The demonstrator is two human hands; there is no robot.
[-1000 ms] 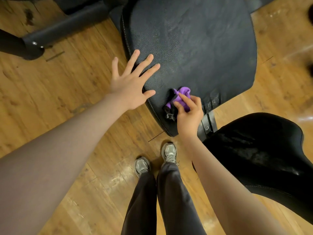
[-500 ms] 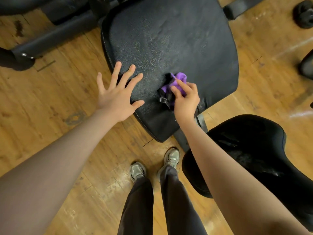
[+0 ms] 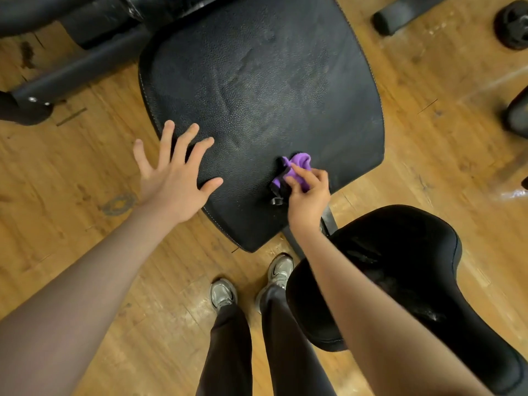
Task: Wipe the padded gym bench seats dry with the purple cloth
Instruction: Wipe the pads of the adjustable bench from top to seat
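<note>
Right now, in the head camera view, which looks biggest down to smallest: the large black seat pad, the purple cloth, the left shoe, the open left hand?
1. Large black seat pad
2. Left hand, though it sits nearer the camera
3. Left shoe
4. Purple cloth, partly hidden by the right hand

Worn wooden floor (image 3: 71, 172), grey sneakers (image 3: 223, 294), black weight plate (image 3: 513, 24).
</note>
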